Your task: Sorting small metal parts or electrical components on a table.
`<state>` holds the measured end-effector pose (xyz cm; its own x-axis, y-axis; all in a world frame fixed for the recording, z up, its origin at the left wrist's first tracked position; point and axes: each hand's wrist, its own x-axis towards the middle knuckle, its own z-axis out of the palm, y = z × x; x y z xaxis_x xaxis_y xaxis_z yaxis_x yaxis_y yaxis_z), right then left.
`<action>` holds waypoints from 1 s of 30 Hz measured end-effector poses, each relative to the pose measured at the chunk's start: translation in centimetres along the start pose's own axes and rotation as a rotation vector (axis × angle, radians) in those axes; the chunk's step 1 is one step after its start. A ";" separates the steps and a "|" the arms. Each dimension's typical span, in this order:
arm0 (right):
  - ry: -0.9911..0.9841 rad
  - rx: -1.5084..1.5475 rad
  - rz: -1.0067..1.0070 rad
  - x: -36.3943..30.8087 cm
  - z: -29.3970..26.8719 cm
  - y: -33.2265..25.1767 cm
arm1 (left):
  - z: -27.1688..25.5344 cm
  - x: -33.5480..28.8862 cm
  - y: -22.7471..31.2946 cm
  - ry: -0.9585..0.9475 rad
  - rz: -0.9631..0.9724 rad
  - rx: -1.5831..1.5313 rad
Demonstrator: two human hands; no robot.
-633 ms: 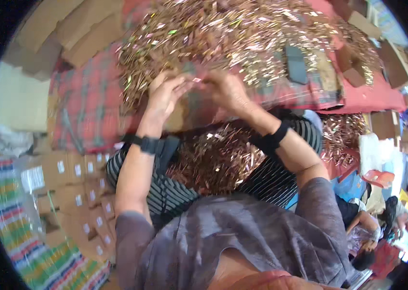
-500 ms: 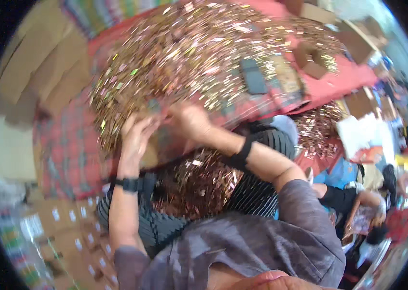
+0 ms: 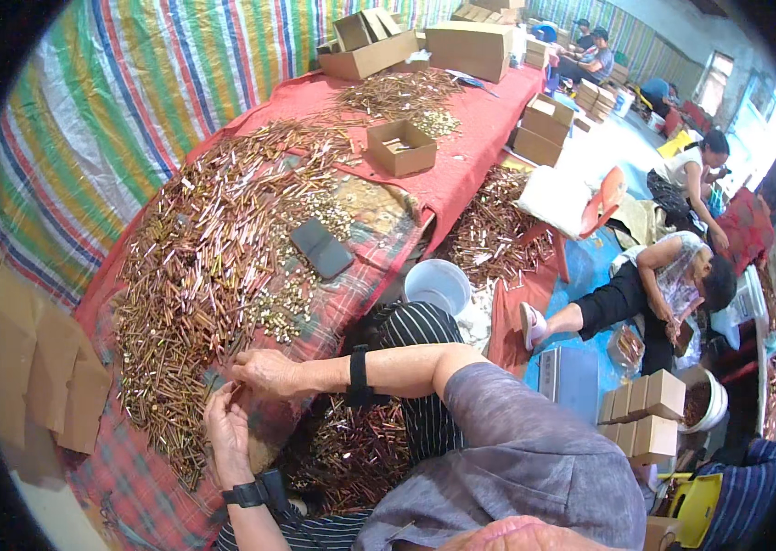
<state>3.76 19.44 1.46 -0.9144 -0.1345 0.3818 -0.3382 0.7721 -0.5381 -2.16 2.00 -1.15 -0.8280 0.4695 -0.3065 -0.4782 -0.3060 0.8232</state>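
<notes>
Head view: the left hand and right hand meet closely at the edge of the copper-coloured pieces, heaped on checked cloth. Keep both steady; I cannot tell whether either grips anything.

The person's bare hands come close together, fingertips turned toward each other. The right hand lies back upward, its fingers bent and pointing left, just beyond those of the left hand. The left fingers curl inward toward the right ones; whether the two sets touch is hard to tell, as is how tightly each is closed. Behind the right fingers, the right wrist is nearly straight and the forearm stretches level toward a bent elbow. Below the left fingers, the left wrist and forearm slope down toward the lower edge.
</notes>
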 end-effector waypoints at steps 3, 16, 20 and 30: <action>-0.002 0.010 0.004 -0.3 -0.4 0.4 | 2.8 -0.5 0.0 -0.027 -0.029 -0.053; 0.009 0.206 0.010 -0.2 -0.7 0.2 | 1.3 -0.1 -1.7 -0.109 0.051 0.090; 0.063 0.313 0.034 -0.6 -1.2 0.6 | 0.7 0.5 -1.3 -0.174 -0.042 0.074; 0.135 0.508 0.129 0.8 -0.4 0.0 | 2.0 -0.9 -1.0 -0.047 0.048 -0.027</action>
<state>3.13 19.56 2.08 -0.9302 0.0480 0.3639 -0.3208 0.3751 -0.8697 -0.38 3.50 -0.73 -0.8360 0.4919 -0.2433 -0.4463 -0.3513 0.8231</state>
